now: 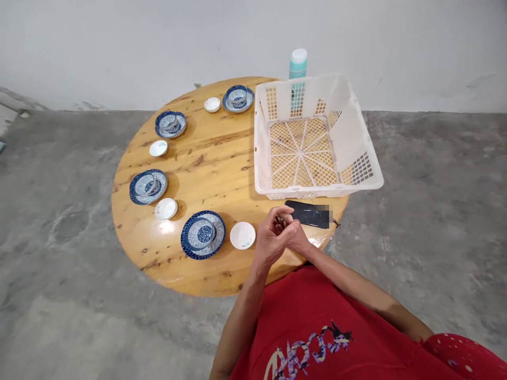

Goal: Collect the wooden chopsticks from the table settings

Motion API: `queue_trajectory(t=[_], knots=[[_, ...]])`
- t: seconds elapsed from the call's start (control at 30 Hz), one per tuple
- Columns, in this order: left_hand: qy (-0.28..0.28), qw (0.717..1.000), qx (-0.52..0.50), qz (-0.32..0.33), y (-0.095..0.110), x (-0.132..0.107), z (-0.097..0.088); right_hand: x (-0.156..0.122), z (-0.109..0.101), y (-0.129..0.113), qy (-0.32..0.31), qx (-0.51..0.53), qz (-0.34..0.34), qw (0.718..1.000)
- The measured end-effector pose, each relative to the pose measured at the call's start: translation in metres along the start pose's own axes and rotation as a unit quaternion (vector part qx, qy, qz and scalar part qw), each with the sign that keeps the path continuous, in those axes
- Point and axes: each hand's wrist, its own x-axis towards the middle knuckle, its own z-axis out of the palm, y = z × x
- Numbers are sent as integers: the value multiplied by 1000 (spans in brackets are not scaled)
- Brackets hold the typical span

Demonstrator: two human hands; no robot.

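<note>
My left hand [271, 235] and my right hand [297, 235] are clasped together over the table's near right edge. Their fingers are curled in, and the space between the palms is too shaded to show whether anything lies there. Just beyond them is a black phone [307, 213] lying flat. Left of my left hand stands a small white bowl [243, 235]. Further left, a blue-and-white plate [219, 246] carries a patterned bowl [200, 234].
A large white plastic basket [259, 177] takes up the right side of the round wooden table [206, 163]. Behind it stands a turquoise bottle [298, 66]. Along the left rim are more blue plates with bowls [148, 187] and small white dishes [166, 209].
</note>
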Motion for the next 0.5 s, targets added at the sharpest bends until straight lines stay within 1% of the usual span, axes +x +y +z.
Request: queue_trajectory(t=[0.1,0.2,0.3,0.4,0.5], knots=[[26,999,26,3,0,-4,0,-1,2,3,-30,15,-36,999],[36,997,59,18,2,-7,1,-6,1,4,-40,34,-59,997],[16,997,73,26,4,-11,5,-13,-1,5,-31,43,-70,996],[-2,993,108,45,3,-17,12,-19,-6,5,-22,18,-100,995],[-7,988,139,66,0,-20,17,-21,-11,5,-31,6,-124,992]])
